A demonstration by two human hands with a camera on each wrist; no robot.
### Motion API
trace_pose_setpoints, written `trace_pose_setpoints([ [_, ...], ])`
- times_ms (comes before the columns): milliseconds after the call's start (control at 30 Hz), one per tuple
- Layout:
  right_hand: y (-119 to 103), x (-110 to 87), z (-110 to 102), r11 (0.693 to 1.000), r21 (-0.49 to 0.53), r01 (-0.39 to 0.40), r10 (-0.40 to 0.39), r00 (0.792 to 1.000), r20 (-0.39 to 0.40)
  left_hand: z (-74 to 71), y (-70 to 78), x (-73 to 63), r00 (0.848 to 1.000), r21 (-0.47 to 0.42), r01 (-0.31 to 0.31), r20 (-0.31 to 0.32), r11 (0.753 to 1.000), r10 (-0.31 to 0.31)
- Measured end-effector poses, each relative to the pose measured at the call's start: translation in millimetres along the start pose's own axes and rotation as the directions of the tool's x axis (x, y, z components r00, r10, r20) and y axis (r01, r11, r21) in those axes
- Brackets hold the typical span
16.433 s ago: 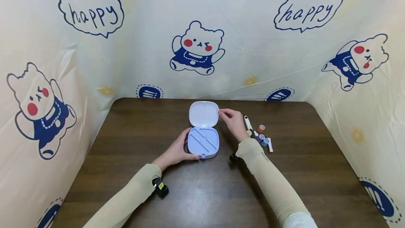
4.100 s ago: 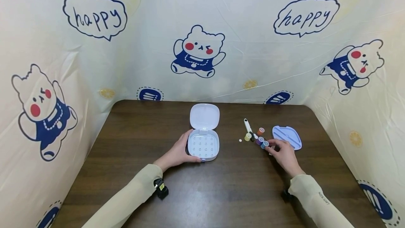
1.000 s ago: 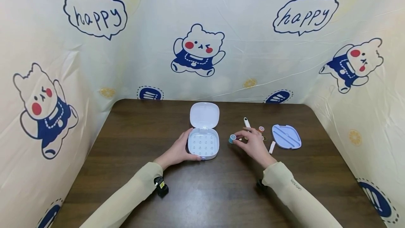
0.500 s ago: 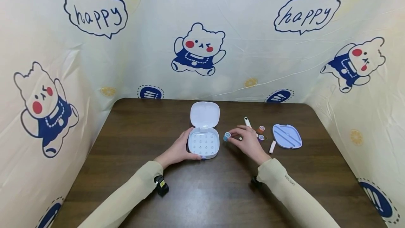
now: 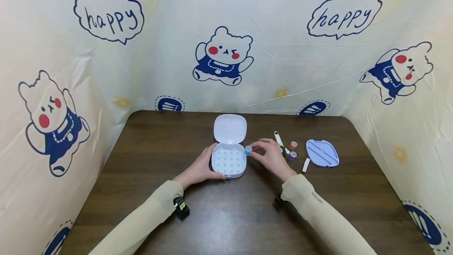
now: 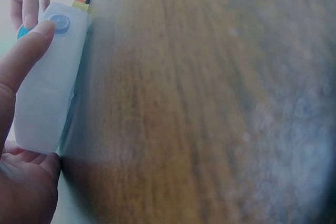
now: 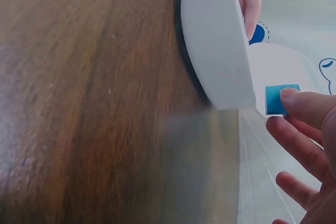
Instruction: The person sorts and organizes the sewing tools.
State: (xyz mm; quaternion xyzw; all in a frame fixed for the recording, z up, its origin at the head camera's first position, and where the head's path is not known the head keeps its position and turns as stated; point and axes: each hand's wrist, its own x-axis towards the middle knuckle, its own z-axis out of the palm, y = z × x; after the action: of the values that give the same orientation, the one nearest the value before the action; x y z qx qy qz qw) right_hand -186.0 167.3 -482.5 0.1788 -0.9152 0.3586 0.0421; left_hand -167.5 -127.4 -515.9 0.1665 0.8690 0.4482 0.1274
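Blue spool (image 7: 273,101) pinched by right hand (image 5: 270,156), beside box (image 7: 219,45) gripped by left hand (image 5: 199,167).

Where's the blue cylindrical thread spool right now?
In the head view, the blue spool is pinched in the right hand, beside the right rim of the open pale plastic box.

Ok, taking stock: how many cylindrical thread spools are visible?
4: blue spool in the right hand; orange spool and purple spool to its right; yellow spool near them in the left wrist view. Others may be hidden.
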Motion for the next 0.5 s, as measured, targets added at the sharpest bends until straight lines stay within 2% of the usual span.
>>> trace_pose_setpoints([
  [500,-3.6,8.4,12.9,1.000,0.001,0.006,-0.006,1.000,0.000,0.0,1.6,-0.8,1.000,0.000,0.000,-0.002,1.000,0.000],
])
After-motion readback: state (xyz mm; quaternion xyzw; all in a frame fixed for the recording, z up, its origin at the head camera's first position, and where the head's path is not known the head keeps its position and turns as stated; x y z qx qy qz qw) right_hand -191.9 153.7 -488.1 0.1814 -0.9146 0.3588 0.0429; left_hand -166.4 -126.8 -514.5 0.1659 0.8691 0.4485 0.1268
